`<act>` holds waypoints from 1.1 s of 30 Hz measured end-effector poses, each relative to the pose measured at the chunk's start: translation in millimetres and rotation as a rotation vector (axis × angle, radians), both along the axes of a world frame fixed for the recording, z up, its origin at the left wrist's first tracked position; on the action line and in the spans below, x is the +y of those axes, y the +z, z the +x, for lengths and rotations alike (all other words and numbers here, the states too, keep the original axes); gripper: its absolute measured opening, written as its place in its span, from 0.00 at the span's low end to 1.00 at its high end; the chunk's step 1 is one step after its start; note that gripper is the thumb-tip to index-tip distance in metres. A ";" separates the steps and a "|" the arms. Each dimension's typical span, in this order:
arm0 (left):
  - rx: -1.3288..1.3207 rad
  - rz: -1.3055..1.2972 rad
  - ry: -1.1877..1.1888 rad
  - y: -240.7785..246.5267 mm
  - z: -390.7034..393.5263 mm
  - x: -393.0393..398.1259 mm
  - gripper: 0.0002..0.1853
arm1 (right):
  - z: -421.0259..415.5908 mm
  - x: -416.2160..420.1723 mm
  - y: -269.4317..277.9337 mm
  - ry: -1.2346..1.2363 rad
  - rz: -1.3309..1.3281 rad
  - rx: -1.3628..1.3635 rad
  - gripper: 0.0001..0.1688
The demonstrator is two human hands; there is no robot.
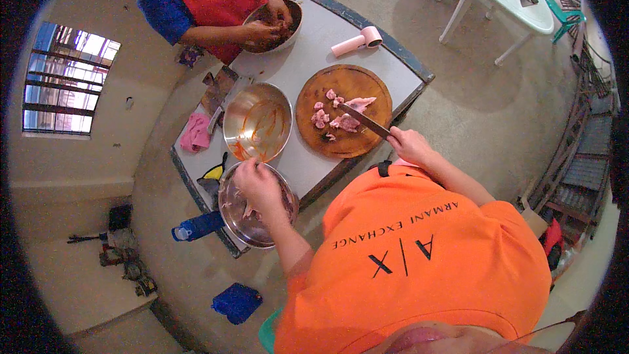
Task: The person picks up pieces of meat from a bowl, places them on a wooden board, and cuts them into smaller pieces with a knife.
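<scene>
My right hand [409, 144] holds a knife [366, 120] by its handle, its blade lying over a round wooden chopping board [314, 83]. Pieces of raw meat [345, 122] lie on the board around the blade, some small and some larger. My left hand [255, 179], slightly blurred, is over a steel bowl [231, 226] with more raw meat [250, 210] in it; whether its fingers hold anything cannot be told. Just beyond that bowl stands a wider steel bowl [268, 108], smeared inside with orange-red sauce.
A co-worker in a red apron [218, 0] has both hands in a bowl [290, 39] at the table's far end. A pink handheld fan [356, 43], a pink cloth [195, 132], a cleaver [223, 102] and a blue bottle [199, 226] surround the bowls and board.
</scene>
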State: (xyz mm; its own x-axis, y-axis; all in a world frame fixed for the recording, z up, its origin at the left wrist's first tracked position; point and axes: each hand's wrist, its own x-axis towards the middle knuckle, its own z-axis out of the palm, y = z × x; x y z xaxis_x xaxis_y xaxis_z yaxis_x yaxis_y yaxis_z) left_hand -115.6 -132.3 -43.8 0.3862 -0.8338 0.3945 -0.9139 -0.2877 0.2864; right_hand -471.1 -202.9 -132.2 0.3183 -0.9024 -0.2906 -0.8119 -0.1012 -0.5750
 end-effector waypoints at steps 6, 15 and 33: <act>0.354 0.231 -0.549 -48.8 -98.9 -84.1 0.12 | -17.7 -4.6 7.9 -0.013 -0.021 0.025 0.15; 0.248 0.294 -0.422 -121.3 -129.0 -96.0 0.12 | -43.7 -19.2 8.9 0.008 -0.074 0.004 0.14; 0.451 0.057 -0.161 -133.3 -153.4 -91.7 0.12 | -5.9 -27.2 26.9 0.398 -0.048 0.111 0.13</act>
